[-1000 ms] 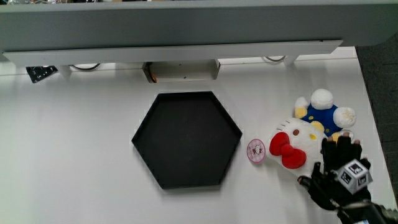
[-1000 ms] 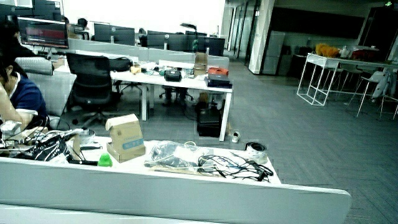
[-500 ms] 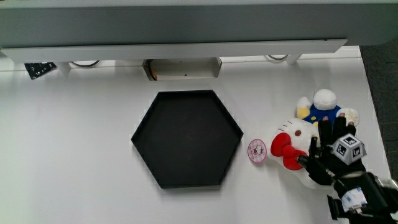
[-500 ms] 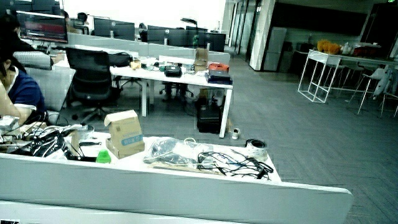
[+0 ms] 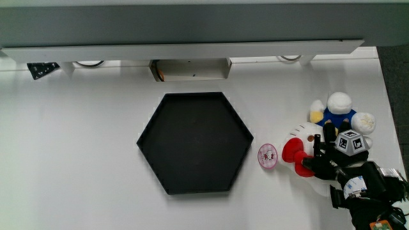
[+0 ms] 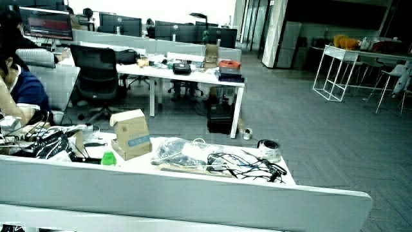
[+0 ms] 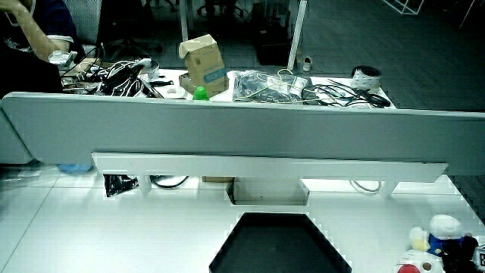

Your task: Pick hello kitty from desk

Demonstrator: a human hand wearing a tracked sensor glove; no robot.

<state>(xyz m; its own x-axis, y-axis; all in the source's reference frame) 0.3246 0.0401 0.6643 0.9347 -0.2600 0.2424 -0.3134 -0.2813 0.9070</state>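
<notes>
The hello kitty plush [image 5: 305,135] lies on the white table [image 5: 77,160] near its edge, with a white head, a red bow [image 5: 293,152] and a blue body with white limbs [image 5: 340,110]. The hand [image 5: 319,162] lies over the plush's head, its fingers curled around the head beside the bow; the patterned cube [image 5: 353,142] shows on its back. In a side view the plush [image 7: 442,225] and the dark glove [image 7: 459,255] show in the corner. The plush still rests on the table.
A black hexagonal tray [image 5: 193,142] sits mid-table, also seen in a side view [image 7: 280,244]. A small pink disc [image 5: 267,156] lies between the tray and the plush. The grey partition [image 5: 192,32] has a cable box [image 5: 190,69] under it. One side view shows only the partition [image 6: 180,187] and the office.
The hand moved from beside the plush, nearer to the person, onto its head. Its spread fingers have curled around the head. The plush stays in place.
</notes>
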